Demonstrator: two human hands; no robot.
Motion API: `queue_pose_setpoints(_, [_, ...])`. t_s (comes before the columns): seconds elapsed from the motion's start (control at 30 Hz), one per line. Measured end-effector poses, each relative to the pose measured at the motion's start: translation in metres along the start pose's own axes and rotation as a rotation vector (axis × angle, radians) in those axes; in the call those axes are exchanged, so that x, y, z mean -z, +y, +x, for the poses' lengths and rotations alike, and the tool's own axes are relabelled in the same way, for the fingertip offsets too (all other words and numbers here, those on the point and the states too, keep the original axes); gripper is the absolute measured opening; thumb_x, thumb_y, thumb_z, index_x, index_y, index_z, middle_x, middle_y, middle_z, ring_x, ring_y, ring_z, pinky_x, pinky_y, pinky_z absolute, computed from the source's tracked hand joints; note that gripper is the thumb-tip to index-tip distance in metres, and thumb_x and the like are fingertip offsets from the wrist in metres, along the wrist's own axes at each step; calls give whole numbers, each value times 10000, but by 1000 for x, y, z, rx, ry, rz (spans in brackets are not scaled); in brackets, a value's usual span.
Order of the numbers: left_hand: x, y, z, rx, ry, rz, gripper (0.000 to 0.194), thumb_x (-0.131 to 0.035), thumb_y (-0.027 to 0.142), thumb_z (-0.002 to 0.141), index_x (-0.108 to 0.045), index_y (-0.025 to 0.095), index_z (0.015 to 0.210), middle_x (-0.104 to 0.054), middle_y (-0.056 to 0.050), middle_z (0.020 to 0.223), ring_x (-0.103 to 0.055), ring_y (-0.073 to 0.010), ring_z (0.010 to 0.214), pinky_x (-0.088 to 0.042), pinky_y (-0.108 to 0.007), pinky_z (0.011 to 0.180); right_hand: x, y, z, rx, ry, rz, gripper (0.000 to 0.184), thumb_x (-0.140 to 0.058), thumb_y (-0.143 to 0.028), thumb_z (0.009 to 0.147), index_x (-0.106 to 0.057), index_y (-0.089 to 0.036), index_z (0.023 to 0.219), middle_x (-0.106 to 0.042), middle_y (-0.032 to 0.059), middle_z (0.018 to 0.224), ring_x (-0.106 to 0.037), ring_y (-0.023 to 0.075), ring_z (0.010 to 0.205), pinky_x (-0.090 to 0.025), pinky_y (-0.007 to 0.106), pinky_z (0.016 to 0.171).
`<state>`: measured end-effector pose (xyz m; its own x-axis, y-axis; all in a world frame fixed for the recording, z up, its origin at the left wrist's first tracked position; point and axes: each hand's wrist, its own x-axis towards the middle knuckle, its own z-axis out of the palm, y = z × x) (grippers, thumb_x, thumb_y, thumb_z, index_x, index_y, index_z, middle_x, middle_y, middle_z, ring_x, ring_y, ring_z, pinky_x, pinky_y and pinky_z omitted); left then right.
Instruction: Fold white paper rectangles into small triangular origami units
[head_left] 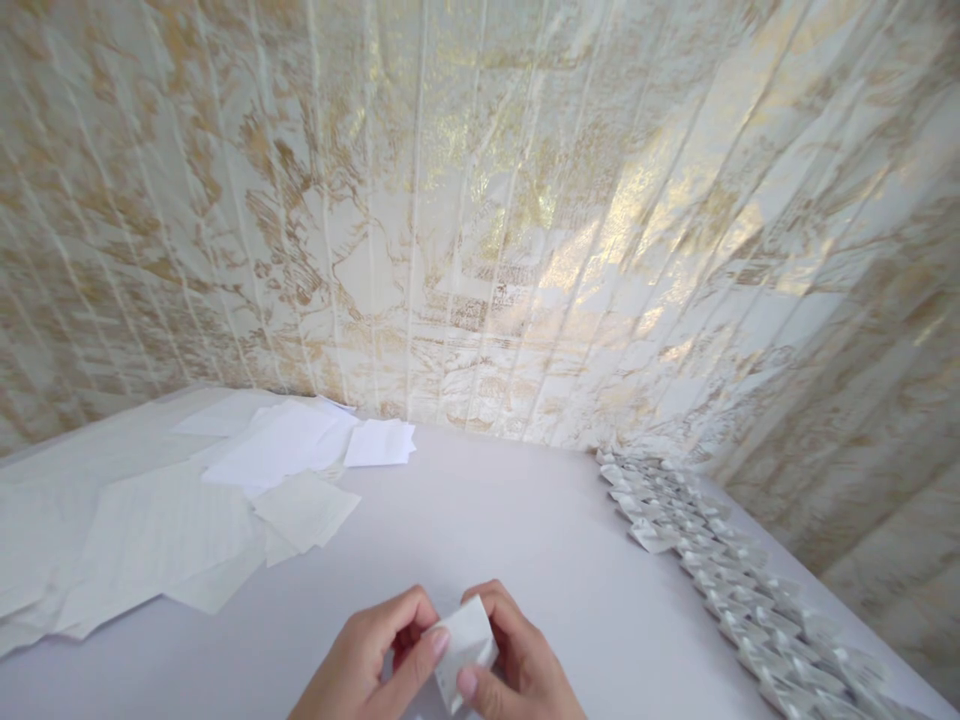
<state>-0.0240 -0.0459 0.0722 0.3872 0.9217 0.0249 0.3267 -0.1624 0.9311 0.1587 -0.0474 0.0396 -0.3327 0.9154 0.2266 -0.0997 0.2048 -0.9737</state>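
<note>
left fingers [412, 606] and right fingers [504, 608] pinch a small, creased, sharp-cornered paper [468, 636].

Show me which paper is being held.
The small folded paper between left hand and right hand; the loose sheets and rows of folded pieces lie untouched.

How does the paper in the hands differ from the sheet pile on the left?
The held paper is folded and compact, while the sheet pile looks mostly flat and spread out. The held paper is gripped by the left hand and right hand; the sheet pile rests on the table. Both are pale.
</note>
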Motion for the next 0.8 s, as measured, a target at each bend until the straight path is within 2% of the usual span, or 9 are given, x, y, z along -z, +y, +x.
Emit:
queue_pose_setpoints(0.1, [2, -3, 1, -55, 31, 9, 359, -442, 504, 939, -490, 223, 722, -489, 51, 670, -502, -157, 657, -370, -225, 628, 1, 4, -1, 6, -58, -21, 454, -738, -547, 761, -619, -237, 1071, -502, 21, 952, -519, 167, 788, -414, 253, 651])
queue_pose_setpoints(0.2, [3, -4, 1, -111, 60, 45, 339, -450, 481, 950, -482, 229, 725, -490, 57, 676, -498, -147, 643, -366, -217, 616, 4, 9, -5, 217, 81, -242, 494, -676, -360, 824, -501, -293, 1281, -499, 73, 1159, -549, 201, 887, -469, 283, 704])
queue_pose_setpoints(0.3, [3, -8, 1, -154, 72, 102, 314, -436, 442, 968, -467, 235, 735, -472, 64, 673, -481, -137, 625, -355, -211, 596, 7, 10, -10, 416, 126, -645, 402, -596, -138, 788, -570, -292, 1158, -425, 87, 1368, -502, 254, 1077, -463, 353, 851])
queue_pose_setpoints(0.4, [3, -12, 1, -199, 41, 158, 293, -406, 404, 989, -467, 238, 756, -476, 65, 682, -490, -130, 623, -360, -200, 591, 5, 8, -10, 482, 77, -911, 319, -609, -79, 711, -624, -257, 975, -354, 69, 1467, -424, 312, 1194, -450, 409, 906])
queue_pose_setpoints(0.5, [2, -13, 0, -248, 35, 194, 281, -410, 381, 991, -458, 240, 753, -480, 67, 684, -500, -123, 616, -367, -192, 595, 2, 3, -7, 548, 97, -980, 186, -632, -97, 727, -635, -240, 847, -430, 60, 1416, -414, 324, 1211, -438, 443, 949])
queue_pose_setpoints(0.57, [2, -12, -1, -270, 39, 199, 274, -416, 376, 989, -462, 241, 755, -483, 67, 683, -502, -123, 610, -369, -191, 594, 2, -3, -4, 576, 88, -965, 122, -617, -119, 791, -633, -236, 819, -528, 69, 1316, -476, 294, 1155, -462, 413, 922])
queue_pose_setpoints(0.7, [4, -7, 0, -220, 60, 159, 284, -441, 394, 980, -479, 239, 745, -491, 63, 675, -496, -129, 614, -369, -195, 600, 5, -12, -5, 564, -27, -885, 144, -577, -157, 896, -605, -261, 993, -680, 50, 1000, -620, 196, 833, -516, 296, 738])
queue_pose_setpoints(0.73, [4, -6, 0, -201, 57, 148, 291, -450, 400, 977, -481, 237, 737, -492, 61, 672, -492, -130, 615, -366, -197, 599, 5, -12, -7, 550, -7, -864, 187, -580, -160, 902, -584, -270, 1054, -690, 43, 958, -631, 191, 793, -517, 288, 719])
queue_pose_setpoints(0.8, [4, -4, -1, -178, 45, 127, 306, -465, 419, 969, -491, 234, 727, -494, 59, 665, -477, -133, 614, -355, -205, 597, 5, -7, -10, 510, 125, -820, 314, -592, -152, 898, -529, -285, 1176, -696, 40, 924, -646, 197, 773, -517, 296, 729])
